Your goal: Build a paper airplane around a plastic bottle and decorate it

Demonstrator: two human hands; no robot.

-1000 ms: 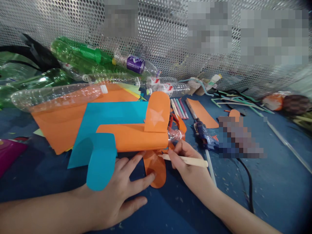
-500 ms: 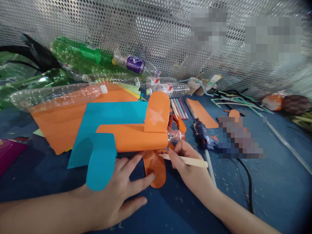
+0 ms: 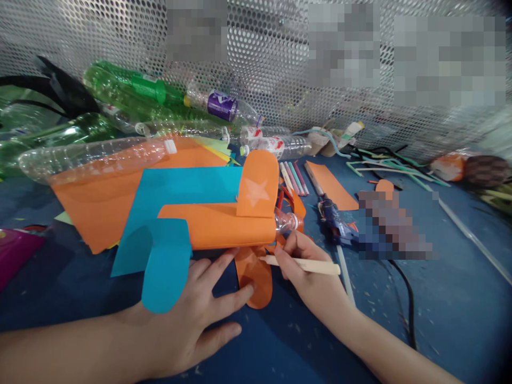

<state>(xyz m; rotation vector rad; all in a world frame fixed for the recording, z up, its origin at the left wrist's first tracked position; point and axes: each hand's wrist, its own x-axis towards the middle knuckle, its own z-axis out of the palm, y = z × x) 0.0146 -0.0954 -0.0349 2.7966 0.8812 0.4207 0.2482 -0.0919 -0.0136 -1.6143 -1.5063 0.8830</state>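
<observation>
An orange paper-wrapped bottle lies sideways, its clear neck pointing right. An orange flap with a pale star stands at its upper side, and a blue flap hangs at its left end. Below the body is a lower orange flap with a faint pale mark. My left hand has its fingers spread, one fingertip resting on that lower flap. My right hand grips a cream pen, whose tip touches the lower flap near the mark.
Behind lie blue paper, orange sheets and plastic bottles. To the right are coloured pens, a blue glue gun with a black cable, an orange strip and thin straws.
The pen tip has shifted slightly left and down on the lower flap, and my right hand has moved a little with it. My left hand stays in place.
</observation>
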